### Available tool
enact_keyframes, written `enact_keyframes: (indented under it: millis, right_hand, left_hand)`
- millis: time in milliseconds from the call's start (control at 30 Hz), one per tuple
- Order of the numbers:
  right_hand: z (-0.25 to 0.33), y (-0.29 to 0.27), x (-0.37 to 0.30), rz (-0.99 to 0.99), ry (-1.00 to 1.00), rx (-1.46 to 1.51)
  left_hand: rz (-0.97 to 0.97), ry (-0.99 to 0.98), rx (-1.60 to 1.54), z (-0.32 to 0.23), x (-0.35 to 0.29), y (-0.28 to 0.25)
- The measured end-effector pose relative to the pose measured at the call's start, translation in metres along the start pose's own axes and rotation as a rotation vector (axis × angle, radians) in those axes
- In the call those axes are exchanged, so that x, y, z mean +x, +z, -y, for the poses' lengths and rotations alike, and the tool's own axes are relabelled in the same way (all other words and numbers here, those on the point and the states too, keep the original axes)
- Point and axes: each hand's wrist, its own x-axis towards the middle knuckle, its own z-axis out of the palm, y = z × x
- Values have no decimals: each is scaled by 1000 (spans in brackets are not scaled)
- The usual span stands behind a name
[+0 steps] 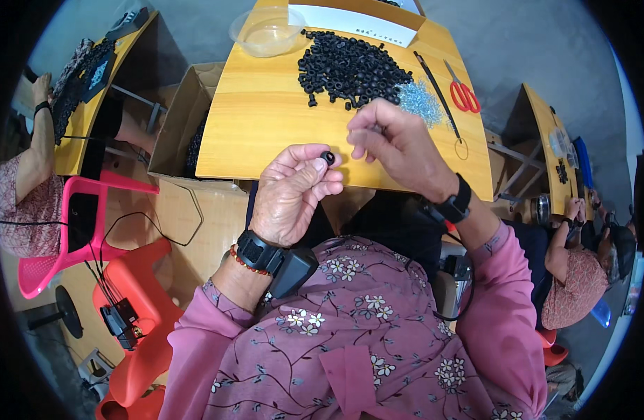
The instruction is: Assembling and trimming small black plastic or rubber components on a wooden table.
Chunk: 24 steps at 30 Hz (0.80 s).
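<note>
My left hand (288, 194) is closed, pinching a small black round plastic piece (327, 158) with a hole between thumb and forefinger. It is held up just off the near edge of the table. To its right hangs my right hand (400, 148), fingers curled and thumb pressed toward them; whatever they hold, if anything, is too small to make out. Beyond both hands spreads a heap of black plastic pieces (350, 64) of the same sort. Against its right side lies a small pile of shiny, silvery-blue bits (418, 103), too tiny to name surely.
On the yellow table (248, 119) stand a clear plastic bowl (267, 33) and a white box (357, 22). Red-handled scissors (464, 94) and a thin black stick (437, 91) lie right. A cardboard box (178, 133) stands left, near red (143, 308) and pink chairs (77, 231). Other people sit both sides.
</note>
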Motion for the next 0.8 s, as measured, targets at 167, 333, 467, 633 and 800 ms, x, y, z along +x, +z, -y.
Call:
enact_keyframes:
  millis: [167,333,467,633,800]
  right_hand:
    - [-2,3,-23,4,-161,-23]
    - [-1,5,-25,-22,-367,-204]
    - [2,8,-28,2,-399,-335]
    - [6,15,-30,-33,-440,-412]
    - [2,21,-35,-78,-348,-268]
  left_hand:
    - [69,-2,37,8,-3,1]
    - [46,-25,61,13,-7,5]
    - [44,-21,63,17,-8,5]
    - [41,-19,42,17,-8,4]
    - [22,-41,-11,12,-6,6]
